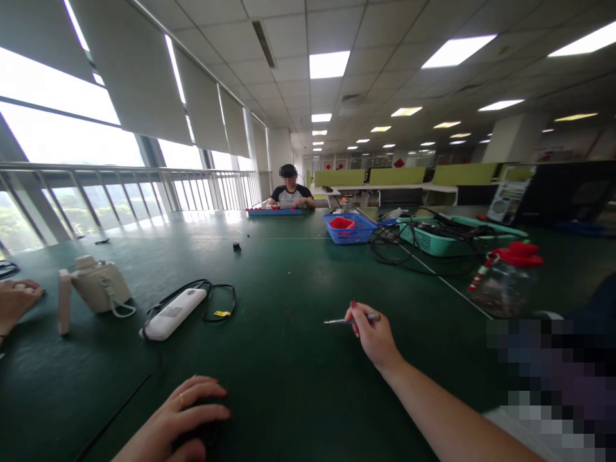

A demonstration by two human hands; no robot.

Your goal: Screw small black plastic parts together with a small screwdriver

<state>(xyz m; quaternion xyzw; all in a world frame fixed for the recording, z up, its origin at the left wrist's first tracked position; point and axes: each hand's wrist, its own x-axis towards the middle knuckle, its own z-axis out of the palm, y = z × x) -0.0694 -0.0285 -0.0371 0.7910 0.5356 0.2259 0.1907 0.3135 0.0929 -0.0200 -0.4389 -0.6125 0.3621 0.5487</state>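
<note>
as r hand [372,332] holds tool [337,321], yel tag's [222,314] illegible.

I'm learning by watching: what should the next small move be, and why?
Perhaps draw the bare right hand slightly toward the bare left hand: the slim silver pen-like tool in the right hand points leftward, and the left hand, with no tool visible in it, is low over the dark-green tabletop.

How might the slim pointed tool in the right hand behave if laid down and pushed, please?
The slim tool looks straight, so it is probably stiff; its thinness suggests it is light. Laid on the flat green table, it might roll, though its cross-section is too small to tell.
</note>
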